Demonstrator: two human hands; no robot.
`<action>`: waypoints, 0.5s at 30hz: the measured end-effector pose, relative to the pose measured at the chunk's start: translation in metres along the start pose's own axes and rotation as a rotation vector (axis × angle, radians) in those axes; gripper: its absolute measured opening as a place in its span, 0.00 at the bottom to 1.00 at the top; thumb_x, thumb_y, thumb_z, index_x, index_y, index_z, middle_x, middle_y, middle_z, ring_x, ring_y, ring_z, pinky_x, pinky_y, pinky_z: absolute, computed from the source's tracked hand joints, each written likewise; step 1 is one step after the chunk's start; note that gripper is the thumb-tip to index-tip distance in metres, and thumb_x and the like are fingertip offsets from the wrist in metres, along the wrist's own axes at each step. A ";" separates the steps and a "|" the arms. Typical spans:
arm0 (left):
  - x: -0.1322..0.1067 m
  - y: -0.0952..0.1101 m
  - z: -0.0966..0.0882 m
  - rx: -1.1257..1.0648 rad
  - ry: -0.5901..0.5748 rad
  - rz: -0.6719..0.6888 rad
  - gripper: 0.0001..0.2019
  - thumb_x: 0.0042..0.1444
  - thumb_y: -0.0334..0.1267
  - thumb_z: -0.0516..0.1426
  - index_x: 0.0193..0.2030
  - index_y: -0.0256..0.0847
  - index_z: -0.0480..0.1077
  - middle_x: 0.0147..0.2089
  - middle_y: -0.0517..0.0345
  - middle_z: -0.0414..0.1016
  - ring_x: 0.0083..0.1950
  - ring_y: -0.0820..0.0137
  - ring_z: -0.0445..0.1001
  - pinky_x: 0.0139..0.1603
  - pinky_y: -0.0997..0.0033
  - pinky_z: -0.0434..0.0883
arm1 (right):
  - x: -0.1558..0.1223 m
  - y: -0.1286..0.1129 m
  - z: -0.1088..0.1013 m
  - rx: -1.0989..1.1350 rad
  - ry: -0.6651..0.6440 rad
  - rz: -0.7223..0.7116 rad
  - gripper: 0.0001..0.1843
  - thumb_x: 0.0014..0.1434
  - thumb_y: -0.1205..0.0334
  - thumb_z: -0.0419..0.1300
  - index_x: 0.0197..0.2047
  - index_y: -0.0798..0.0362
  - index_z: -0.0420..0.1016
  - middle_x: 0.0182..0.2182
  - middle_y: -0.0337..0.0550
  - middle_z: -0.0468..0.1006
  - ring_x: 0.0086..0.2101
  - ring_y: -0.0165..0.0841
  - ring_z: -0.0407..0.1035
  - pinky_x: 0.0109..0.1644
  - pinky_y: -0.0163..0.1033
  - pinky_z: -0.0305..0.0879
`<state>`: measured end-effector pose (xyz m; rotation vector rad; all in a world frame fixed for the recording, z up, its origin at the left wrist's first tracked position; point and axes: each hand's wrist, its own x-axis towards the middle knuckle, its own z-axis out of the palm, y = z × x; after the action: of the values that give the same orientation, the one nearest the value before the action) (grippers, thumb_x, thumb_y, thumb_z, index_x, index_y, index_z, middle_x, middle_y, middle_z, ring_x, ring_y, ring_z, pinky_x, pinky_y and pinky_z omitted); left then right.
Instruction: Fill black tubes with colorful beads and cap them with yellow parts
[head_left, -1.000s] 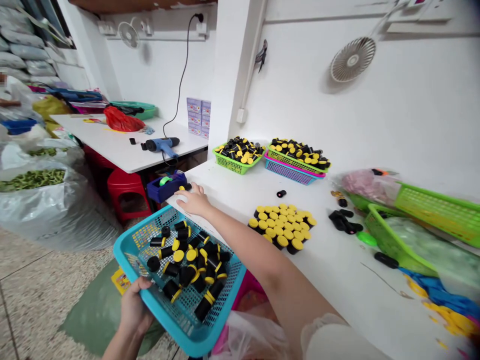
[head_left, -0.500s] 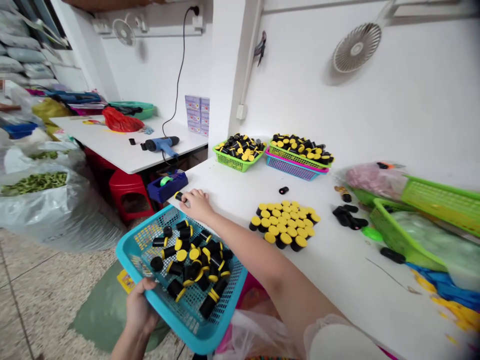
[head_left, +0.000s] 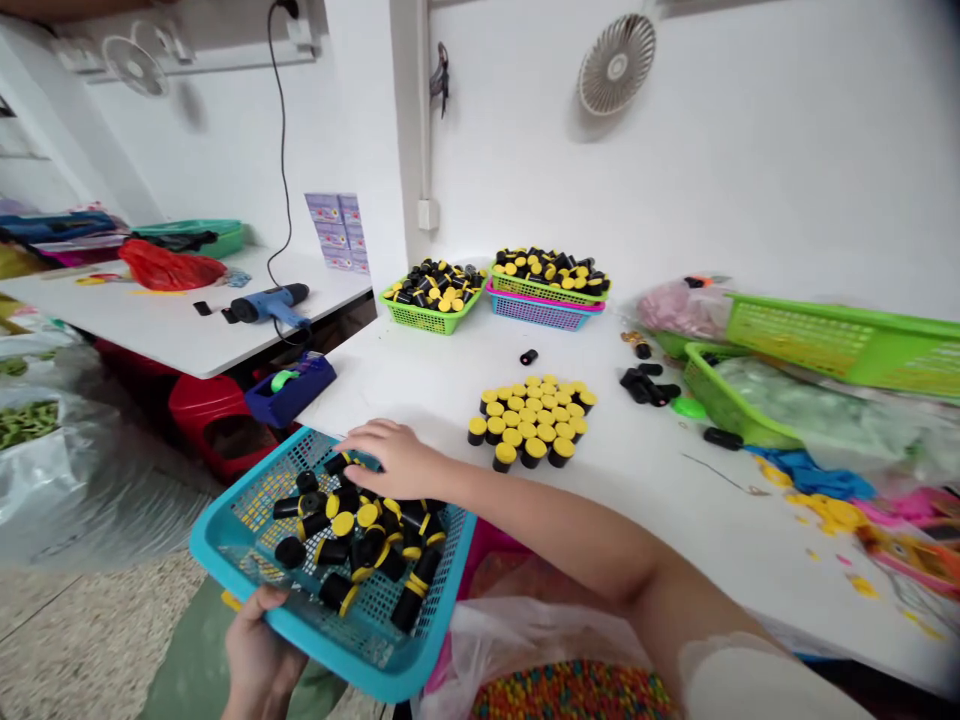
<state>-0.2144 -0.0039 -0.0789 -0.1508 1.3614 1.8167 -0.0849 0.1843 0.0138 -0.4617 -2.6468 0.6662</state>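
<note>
My left hand grips the near left rim of a blue plastic basket, its thumb over the edge. Inside lie several small black cylinders with yellow caps, tumbled in all directions. My right hand hovers over the basket's far edge, palm down and fingers apart. A black cylinder lies just below its fingertips. To the right, a cluster of similar yellow-capped cylinders stands upright on the white table.
Heaped cylinders fill a green basket and stacked baskets by the wall. A blue tape dispenser sits at the table's left edge. A heat gun lies on the other table. Green baskets stand right; below is a bag of colourful beads.
My right hand has moved from the table's left edge back over the basket, and the cylinder it held has left its grasp. The view has turned right. My left hand still holds the rim.
</note>
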 end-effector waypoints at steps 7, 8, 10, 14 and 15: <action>0.002 -0.004 -0.004 -0.051 -0.006 0.007 0.25 0.29 0.26 0.54 0.39 0.42 0.73 0.23 0.65 0.75 0.23 0.65 0.72 0.38 0.57 0.79 | -0.144 0.089 -0.112 -0.298 0.341 0.646 0.29 0.59 0.40 0.58 0.62 0.39 0.70 0.71 0.40 0.47 0.69 0.58 0.37 0.68 0.66 0.38; 0.002 -0.005 -0.004 -0.044 -0.006 0.005 0.24 0.29 0.26 0.54 0.39 0.42 0.73 0.23 0.65 0.75 0.23 0.65 0.72 0.38 0.57 0.79 | -0.160 0.104 -0.116 -0.284 0.350 0.729 0.31 0.58 0.39 0.58 0.63 0.37 0.68 0.72 0.40 0.45 0.69 0.61 0.36 0.67 0.69 0.41; 0.002 -0.007 -0.004 -0.035 0.001 -0.005 0.24 0.28 0.27 0.54 0.38 0.42 0.73 0.23 0.64 0.75 0.24 0.64 0.73 0.38 0.56 0.79 | -0.182 0.125 -0.113 -0.197 0.346 0.846 0.32 0.57 0.37 0.59 0.63 0.34 0.67 0.72 0.35 0.44 0.70 0.58 0.32 0.68 0.67 0.43; 0.001 -0.009 -0.002 -0.033 0.047 -0.004 0.26 0.27 0.28 0.54 0.40 0.41 0.74 0.25 0.64 0.76 0.25 0.65 0.73 0.38 0.56 0.79 | -0.188 0.136 -0.084 -0.161 0.439 0.678 0.30 0.58 0.34 0.54 0.58 0.37 0.72 0.68 0.36 0.57 0.69 0.50 0.41 0.73 0.61 0.32; 0.001 -0.010 -0.001 -0.037 0.045 0.005 0.26 0.27 0.28 0.54 0.40 0.41 0.74 0.25 0.64 0.76 0.25 0.65 0.73 0.38 0.56 0.79 | -0.183 0.133 -0.077 -0.178 0.460 0.623 0.29 0.58 0.33 0.53 0.57 0.36 0.73 0.66 0.36 0.61 0.68 0.49 0.45 0.73 0.61 0.30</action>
<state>-0.2089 -0.0037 -0.0870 -0.2098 1.3607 1.8538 0.1379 0.2524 -0.0401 -1.3433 -2.1161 0.4160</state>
